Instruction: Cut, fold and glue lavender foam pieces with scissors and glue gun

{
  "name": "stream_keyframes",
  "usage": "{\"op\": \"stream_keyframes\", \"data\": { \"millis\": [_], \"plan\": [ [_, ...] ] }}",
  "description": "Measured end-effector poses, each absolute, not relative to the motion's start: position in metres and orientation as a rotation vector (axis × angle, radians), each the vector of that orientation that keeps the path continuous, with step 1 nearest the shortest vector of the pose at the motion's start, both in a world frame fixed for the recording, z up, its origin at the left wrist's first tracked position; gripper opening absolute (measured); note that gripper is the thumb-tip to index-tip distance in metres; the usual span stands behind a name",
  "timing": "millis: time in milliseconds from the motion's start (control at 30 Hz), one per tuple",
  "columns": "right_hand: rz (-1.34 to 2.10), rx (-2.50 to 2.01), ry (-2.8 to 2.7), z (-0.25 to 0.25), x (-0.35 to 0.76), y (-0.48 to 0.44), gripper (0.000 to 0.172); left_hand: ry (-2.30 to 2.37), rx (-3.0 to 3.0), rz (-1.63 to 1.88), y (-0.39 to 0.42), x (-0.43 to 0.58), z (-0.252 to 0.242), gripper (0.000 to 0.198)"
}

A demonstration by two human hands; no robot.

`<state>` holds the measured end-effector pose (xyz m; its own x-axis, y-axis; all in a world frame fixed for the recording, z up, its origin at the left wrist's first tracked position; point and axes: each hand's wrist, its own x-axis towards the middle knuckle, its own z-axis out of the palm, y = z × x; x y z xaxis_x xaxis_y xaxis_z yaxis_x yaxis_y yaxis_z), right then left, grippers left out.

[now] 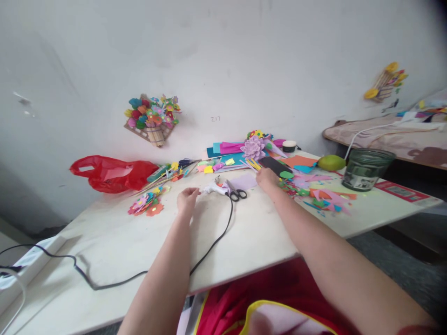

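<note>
My left hand [187,198] rests on the pale table [115,242], fingers curled and pinched toward the nozzle of a white glue gun [214,188]. Whether it holds anything is too small to tell. My right hand [267,177] reaches farther out, knuckles up, fingers closed over something hidden next to a lilac foam sheet [243,181] and a black phone [275,165]. Black-handled scissors [235,191] lie between my hands. The glue gun's black cord [209,246] runs back across the table to the left.
A red plastic bag [111,173] lies at the left. Foam flowers [146,204], coloured foam sheets [226,150], a purple foam flower [253,147] and scraps [324,197] are spread about. A glass jar [366,170] and green fruit [331,163] stand right. Flower bouquets [153,116] hang on the wall.
</note>
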<state>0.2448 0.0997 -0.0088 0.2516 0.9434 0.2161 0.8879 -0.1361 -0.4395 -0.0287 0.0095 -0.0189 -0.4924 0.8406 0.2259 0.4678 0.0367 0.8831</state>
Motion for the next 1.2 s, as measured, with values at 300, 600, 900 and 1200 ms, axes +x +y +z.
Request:
{"op": "stream_keyframes", "data": {
  "millis": [300, 600, 900, 1200],
  "plan": [
    [0.127, -1.603, -2.262, -0.005, 0.197, 0.068, 0.026, 2.553, 1.588, 0.781, 0.007, -0.026, -0.017, 0.034],
    [-0.016, -1.563, -2.521, -0.006, 0.189, 0.051, 0.033, 2.632, 1.667, 0.574, 0.011, -0.025, -0.022, 0.025],
    [-0.046, -1.649, -2.514, -0.003, 0.185, 0.047, 0.036, 2.717, 1.647, 0.794, 0.009, -0.039, -0.019, 0.023],
    [0.014, -1.69, -2.365, -0.005, 0.189, 0.05, 0.039, 2.851, 1.533, 0.88, 0.004, -0.06, -0.01, 0.021]
  ]
}}
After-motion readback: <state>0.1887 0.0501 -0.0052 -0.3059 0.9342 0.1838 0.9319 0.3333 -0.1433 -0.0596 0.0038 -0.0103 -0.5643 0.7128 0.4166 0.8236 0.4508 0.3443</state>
